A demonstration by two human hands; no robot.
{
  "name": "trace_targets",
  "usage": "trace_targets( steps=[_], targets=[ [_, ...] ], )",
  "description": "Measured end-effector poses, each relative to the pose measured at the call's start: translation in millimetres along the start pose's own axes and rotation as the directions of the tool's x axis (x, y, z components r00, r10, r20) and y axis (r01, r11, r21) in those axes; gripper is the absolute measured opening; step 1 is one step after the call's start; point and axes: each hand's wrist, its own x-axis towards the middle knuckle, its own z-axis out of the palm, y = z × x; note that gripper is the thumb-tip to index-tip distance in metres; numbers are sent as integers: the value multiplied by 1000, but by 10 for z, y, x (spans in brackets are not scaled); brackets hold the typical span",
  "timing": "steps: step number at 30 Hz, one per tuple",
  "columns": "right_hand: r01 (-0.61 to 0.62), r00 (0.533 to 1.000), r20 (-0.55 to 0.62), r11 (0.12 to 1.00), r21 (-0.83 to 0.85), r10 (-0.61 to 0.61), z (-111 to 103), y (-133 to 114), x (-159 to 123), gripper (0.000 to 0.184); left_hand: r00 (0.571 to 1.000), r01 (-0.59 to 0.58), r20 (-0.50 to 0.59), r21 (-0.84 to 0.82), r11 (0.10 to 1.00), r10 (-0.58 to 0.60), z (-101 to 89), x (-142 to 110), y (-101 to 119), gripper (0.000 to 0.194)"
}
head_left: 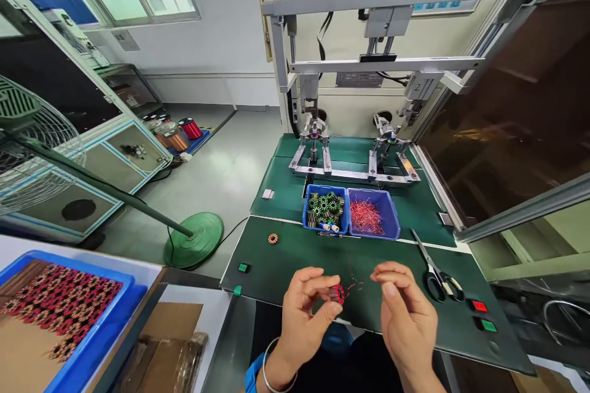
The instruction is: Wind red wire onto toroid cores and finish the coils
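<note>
Both hands are apart over the near edge of the green mat (286, 264). Left hand (304, 319): thumb and fingertips pinch the red-wound core (340, 295) by its rim, presumably to leave its far right side accessible. Right hand (410, 319): fingers curl toward the thumb; whether they grip a wire end cannot be determined. Loose wire strands (354, 286) lie between the hands. Scissors (430, 263) lie to the right, handles toward the near edge, an orientation that suits pick-up. Farther left, a single copper-coloured core (273, 238) lies by itself. Beyond the hands, two bins stand side by side, likely to separate contents: the left bin (325, 188) contains green cores, the right bin (391, 215) red wire pieces. Farthest, a metal fixture (350, 174) spans the mat.
</note>
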Motion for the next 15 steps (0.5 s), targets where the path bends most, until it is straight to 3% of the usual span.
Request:
trace_targets(
  steps=[3,5,9,15],
  targets=[
    [-86,984,163,994,62,75,38,-13,-42,28,975,-224,44,223,949,220,5,-24,53,58],
    [-143,945,304,988,59,119,91,-57,-68,27,957,-291,91,309,905,277,21,-35,76,66],
    [-142,915,389,988,64,107,143,-130,-58,14,982,-190,65,289,938,179,67,-28,101,61],
    [-126,895,436,991,41,96,76,-74,-38,11,990,-80,132,269,960,45,92,37,128,27]
  ],
)
